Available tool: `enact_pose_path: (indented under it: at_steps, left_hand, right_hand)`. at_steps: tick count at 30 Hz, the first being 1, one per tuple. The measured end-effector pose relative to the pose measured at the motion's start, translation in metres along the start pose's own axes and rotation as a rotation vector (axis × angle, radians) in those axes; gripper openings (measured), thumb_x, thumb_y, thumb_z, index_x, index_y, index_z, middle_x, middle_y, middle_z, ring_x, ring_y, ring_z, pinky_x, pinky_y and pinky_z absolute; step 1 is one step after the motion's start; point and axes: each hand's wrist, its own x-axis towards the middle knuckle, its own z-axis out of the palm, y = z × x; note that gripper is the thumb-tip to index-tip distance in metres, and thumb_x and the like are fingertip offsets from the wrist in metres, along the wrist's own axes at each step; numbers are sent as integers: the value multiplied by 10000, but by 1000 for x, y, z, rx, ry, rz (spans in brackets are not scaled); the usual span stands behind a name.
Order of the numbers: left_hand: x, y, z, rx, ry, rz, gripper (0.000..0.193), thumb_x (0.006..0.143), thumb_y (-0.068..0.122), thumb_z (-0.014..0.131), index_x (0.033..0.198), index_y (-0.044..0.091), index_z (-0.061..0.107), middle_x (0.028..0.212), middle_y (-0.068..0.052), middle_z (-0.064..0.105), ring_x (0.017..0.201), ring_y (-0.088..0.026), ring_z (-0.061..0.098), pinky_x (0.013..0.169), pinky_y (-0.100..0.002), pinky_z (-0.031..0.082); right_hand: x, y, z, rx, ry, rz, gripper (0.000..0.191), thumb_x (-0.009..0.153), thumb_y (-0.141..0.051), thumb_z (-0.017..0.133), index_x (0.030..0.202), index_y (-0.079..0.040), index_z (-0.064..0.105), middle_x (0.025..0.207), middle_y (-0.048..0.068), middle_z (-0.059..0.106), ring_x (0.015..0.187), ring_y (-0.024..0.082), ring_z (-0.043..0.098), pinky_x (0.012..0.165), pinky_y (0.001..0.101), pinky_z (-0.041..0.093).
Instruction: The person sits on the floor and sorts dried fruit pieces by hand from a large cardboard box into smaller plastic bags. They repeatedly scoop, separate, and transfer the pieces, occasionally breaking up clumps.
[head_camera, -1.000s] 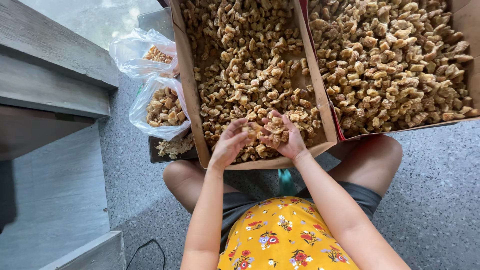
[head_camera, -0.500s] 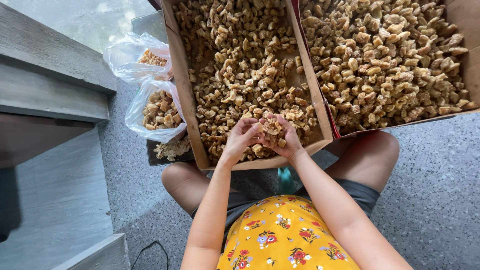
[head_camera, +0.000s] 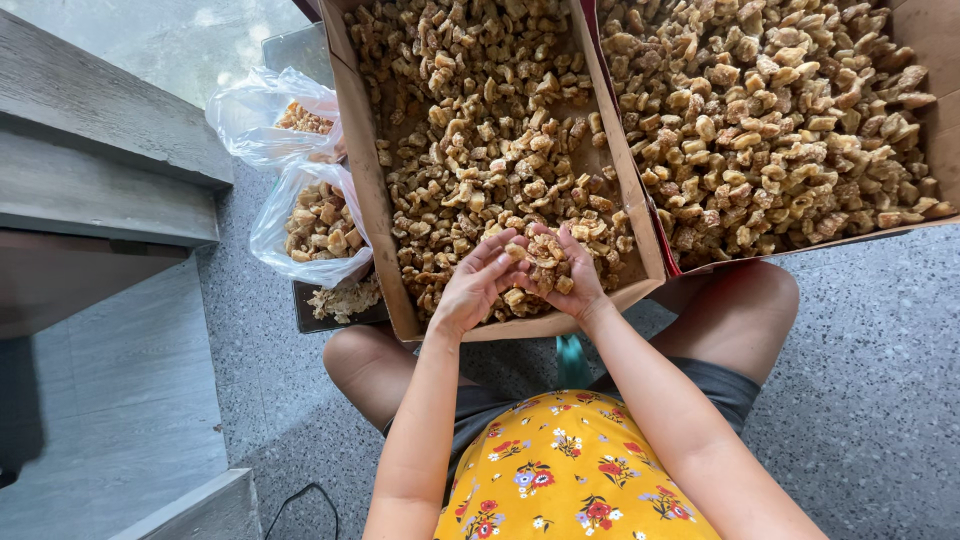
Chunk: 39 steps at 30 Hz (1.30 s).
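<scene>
Two shallow cardboard boxes lie side by side on the floor before me, both filled with small brown, crusty chunks. Over the near end of the left box (head_camera: 371, 215), my left hand (head_camera: 473, 287) and my right hand (head_camera: 566, 272) meet, cupped together. A small heap of the brown chunks (head_camera: 541, 254) rests in my right palm. My left fingers touch that heap from the side. The right box (head_camera: 920, 40) holds a denser layer of the same chunks.
Two clear plastic bags (head_camera: 300, 215) with the same chunks sit left of the left box, by a dark flat tray (head_camera: 322, 312) with pale scraps. Grey stone steps (head_camera: 95, 190) rise at left. My knees rest on speckled grey floor (head_camera: 880, 380).
My hands have stayed at the box's near end, drawing closer together around the heap. The view has shifted slightly.
</scene>
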Motion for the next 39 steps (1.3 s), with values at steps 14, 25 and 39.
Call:
enact_pose_path:
  at_steps: [14, 25, 39]
  left_hand:
    - [6, -24, 15, 1117, 199, 437, 367, 1062, 169, 631, 1410, 79, 555, 1311, -128, 664, 1154, -269, 654, 967, -369, 529]
    - [8, -30, 35, 1358, 376, 440, 310, 1051, 243, 596, 1294, 59, 652, 1215, -167, 661, 1010, -320, 685, 818, -422, 580]
    - [24, -31, 19, 665, 447, 286, 372, 1105, 323, 561, 1278, 23, 696, 1053, -123, 723, 856, -133, 652, 720, -273, 566]
  right_hand:
    - [3, 7, -12, -305, 152, 126, 400, 899, -442, 654, 1237, -228, 670, 1073, -6, 717, 978, 157, 709, 737, 397, 658]
    - [5, 8, -15, -233, 126, 56, 235, 977, -249, 719, 1197, -182, 669, 984, -16, 708, 857, 130, 704, 592, 316, 610]
    - [1, 4, -8, -45, 130, 19, 322, 983, -297, 612, 1296, -226, 590, 1182, 65, 721, 1034, 232, 716, 782, 445, 637]
